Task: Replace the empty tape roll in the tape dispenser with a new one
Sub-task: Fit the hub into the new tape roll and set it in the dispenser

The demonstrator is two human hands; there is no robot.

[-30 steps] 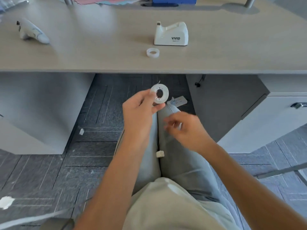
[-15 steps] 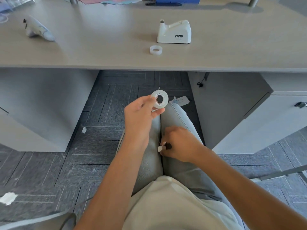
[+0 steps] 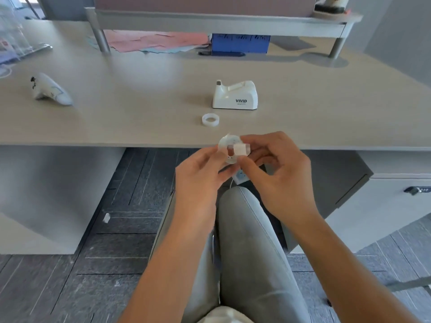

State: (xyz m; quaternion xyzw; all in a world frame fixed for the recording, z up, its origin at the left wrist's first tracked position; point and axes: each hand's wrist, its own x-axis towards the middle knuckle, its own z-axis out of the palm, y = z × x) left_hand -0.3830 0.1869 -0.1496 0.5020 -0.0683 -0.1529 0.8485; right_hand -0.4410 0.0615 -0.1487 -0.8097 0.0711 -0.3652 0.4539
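Fingertips of right hand (image 3: 277, 169) pinch a small white hub piece (image 3: 241, 149), thumb below, index curled over top, pressing it against the centre of the new tape roll (image 3: 227, 148). Left hand (image 3: 200, 176) clamps the roll's left edge, thumb and index closed on it, other fingers curled under. Both hands meet just in front of the desk (image 3: 140, 113) edge, above the knees; forearms angle in from bottom of view, wrists bent slightly inward. Roll is blurred, detail unclear. On the desk beyond: empty tape ring (image 3: 210, 119) lying flat, white tape dispenser (image 3: 235, 95) just behind it, cutter end left. White handheld device (image 3: 50, 89) far left, well apart.
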